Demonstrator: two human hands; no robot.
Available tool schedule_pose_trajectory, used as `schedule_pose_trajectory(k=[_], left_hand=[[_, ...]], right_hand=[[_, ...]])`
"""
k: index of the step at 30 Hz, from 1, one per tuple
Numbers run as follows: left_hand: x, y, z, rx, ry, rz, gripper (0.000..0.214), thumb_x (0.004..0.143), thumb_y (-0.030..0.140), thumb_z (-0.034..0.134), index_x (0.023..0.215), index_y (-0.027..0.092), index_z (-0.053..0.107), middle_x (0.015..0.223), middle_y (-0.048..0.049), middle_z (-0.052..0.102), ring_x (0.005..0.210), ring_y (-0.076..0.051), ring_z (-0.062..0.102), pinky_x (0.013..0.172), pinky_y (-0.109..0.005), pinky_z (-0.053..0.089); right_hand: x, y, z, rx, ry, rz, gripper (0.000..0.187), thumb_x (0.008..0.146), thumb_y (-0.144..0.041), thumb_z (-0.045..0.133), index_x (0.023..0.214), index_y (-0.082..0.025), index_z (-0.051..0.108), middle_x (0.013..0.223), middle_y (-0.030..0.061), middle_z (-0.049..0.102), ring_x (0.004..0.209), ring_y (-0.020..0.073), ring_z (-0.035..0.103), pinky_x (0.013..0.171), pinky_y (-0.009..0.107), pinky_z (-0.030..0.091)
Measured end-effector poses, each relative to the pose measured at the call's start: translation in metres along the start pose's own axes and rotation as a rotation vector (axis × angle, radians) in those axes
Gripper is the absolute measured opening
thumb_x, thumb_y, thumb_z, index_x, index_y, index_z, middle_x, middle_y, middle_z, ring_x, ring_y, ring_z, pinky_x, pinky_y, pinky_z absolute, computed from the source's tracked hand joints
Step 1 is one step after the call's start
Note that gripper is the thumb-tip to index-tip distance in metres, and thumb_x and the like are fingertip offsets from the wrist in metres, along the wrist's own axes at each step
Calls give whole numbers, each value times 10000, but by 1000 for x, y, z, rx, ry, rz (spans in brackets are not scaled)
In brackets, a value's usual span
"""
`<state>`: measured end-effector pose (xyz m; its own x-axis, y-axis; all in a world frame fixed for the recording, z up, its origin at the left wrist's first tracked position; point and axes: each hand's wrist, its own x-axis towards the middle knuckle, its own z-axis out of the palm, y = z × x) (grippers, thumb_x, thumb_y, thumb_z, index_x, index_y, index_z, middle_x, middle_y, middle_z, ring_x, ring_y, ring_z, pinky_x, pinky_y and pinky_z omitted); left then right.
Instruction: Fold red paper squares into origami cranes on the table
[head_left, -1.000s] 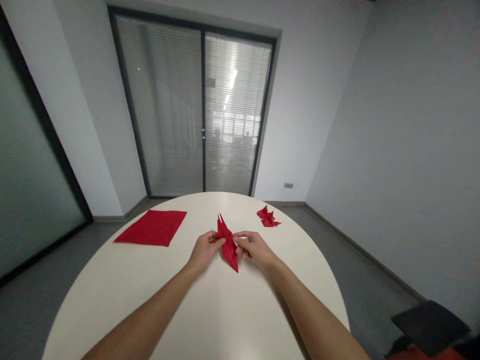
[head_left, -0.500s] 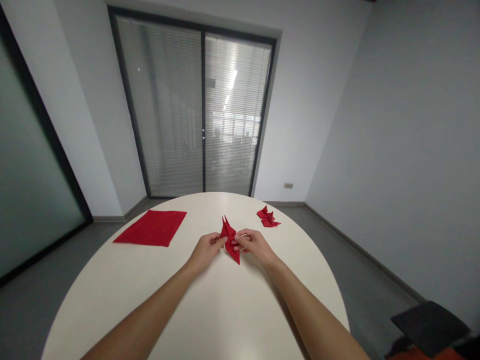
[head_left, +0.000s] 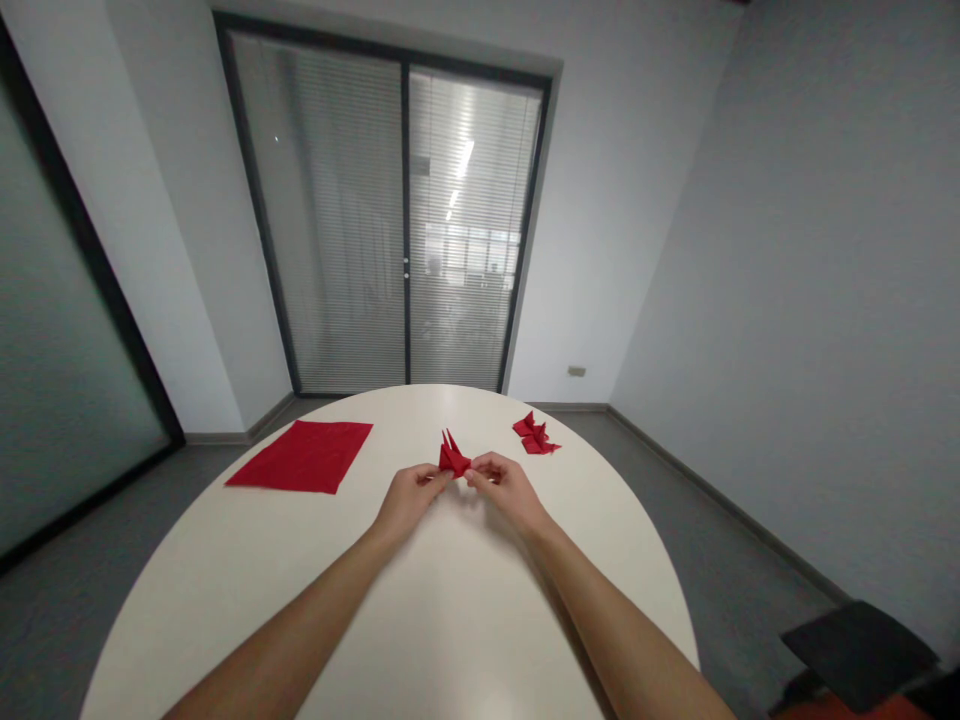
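Both my hands meet over the middle of a round white table (head_left: 420, 620). My left hand (head_left: 409, 500) and my right hand (head_left: 504, 485) each pinch one side of a small red folded paper figure (head_left: 452, 458), whose two thin points stick up away from me. The fingers of both hands are closed on the paper. Most of the figure's lower part is hidden behind my fingertips.
A flat square of red paper (head_left: 301, 456) lies at the table's far left. Another folded red paper figure (head_left: 535, 436) rests at the far right. Beyond the table are a glass door with blinds (head_left: 397, 220) and a dark chair (head_left: 859, 655) at the lower right.
The long lower point of the red figure, hanging toward me a second ago, has been folded up; the figure now looks short and compact. My hands have drawn closer together.
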<state>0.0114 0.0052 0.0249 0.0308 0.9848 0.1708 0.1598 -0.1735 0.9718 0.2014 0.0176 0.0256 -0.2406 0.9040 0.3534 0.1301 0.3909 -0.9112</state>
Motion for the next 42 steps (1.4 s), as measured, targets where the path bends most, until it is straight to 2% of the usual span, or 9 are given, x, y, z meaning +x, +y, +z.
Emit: schedule_pose_trajectory(k=[7,11,14,19,24,27,34,38,42], left_hand=[[0,-4,2,-32,28,63,308,692,459,742,696,155,693,669,-33,681,649,-177,584,633,-273,406],[2,-9,4,-109,42,96,288,675,393,771,806,150,686,809,-70,729,751,-198,638,725,-298,460],[2,-9,5,-186,72,104,373,649,361,795,920,153,645,839,-67,729,762,-195,655,716,-295,474],[0,-7,4,-245,57,81,559,672,347,786,1152,149,579,812,-48,727,744,-195,678,690,-293,476],[0,-8,4,-196,39,81,370,683,364,766,958,133,680,871,-91,746,769,-200,670,686,-291,477],[1,-9,4,-139,34,83,276,703,363,741,854,135,703,804,-80,733,715,-185,643,653,-279,461],[2,-12,2,-112,-35,48,287,680,389,740,826,144,706,726,-53,703,653,-170,609,584,-256,428],[3,-15,3,-122,-79,-4,326,697,430,727,858,148,699,777,-58,716,648,-164,606,556,-248,431],[3,-14,2,-81,-82,16,328,698,477,720,753,157,673,654,-15,658,547,-133,535,514,-242,401]], right_hand=[[2,6,3,145,5,29,321,744,-443,791,859,-187,636,773,35,700,712,172,646,688,303,478],[2,10,6,283,5,71,393,703,-396,826,918,-219,548,783,1,689,724,172,669,661,286,475],[1,11,8,311,9,76,472,713,-393,821,1037,-230,519,802,-4,700,745,181,685,672,293,481],[0,9,8,252,-66,100,489,746,-409,798,1127,-176,601,814,28,712,740,173,671,690,297,473],[2,17,9,293,-51,110,402,725,-391,817,1008,-186,620,819,23,713,697,150,647,647,273,449],[3,20,10,322,-27,100,362,689,-360,845,910,-195,609,814,7,696,702,138,641,660,266,448],[1,14,8,279,-91,133,396,702,-403,839,973,-166,674,829,34,717,695,142,633,673,280,450],[1,14,5,282,-95,161,402,668,-430,862,897,-162,667,726,6,696,616,121,594,627,261,421],[0,10,4,294,-127,196,424,660,-484,858,846,-164,651,738,15,709,618,124,601,618,257,414]])
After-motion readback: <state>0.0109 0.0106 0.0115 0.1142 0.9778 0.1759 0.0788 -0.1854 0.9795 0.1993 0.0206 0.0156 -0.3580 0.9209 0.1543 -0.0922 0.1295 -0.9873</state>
